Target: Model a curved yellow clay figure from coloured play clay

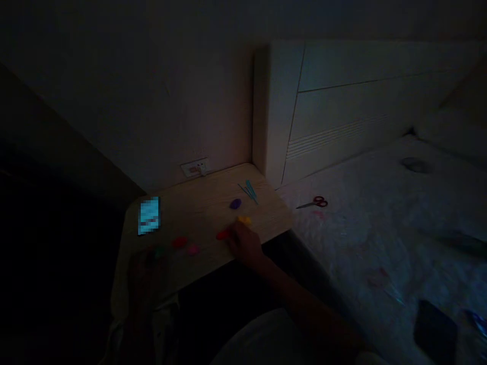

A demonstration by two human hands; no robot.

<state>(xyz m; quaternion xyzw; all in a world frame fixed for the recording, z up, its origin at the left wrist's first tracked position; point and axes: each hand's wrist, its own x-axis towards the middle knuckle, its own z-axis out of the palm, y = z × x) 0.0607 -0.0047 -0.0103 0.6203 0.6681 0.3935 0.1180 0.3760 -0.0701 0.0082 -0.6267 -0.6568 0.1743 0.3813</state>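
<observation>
Just below the middle, a bright red lump (221, 235) seems held by the right hand (243, 244); at lower left, the left hand's (146, 271) grip cannot be told; the purple lump (235, 204) and pink lump (193, 249) are left untouched on the bench (203, 205).

The right hand (244, 246) is turned with its back upward and the fingers curved inward; behind it, the bare forearm (300, 296) extends toward the lower right. The left hand (146, 271) is well apart on its left side, too dark for telling the finger pose.
</observation>
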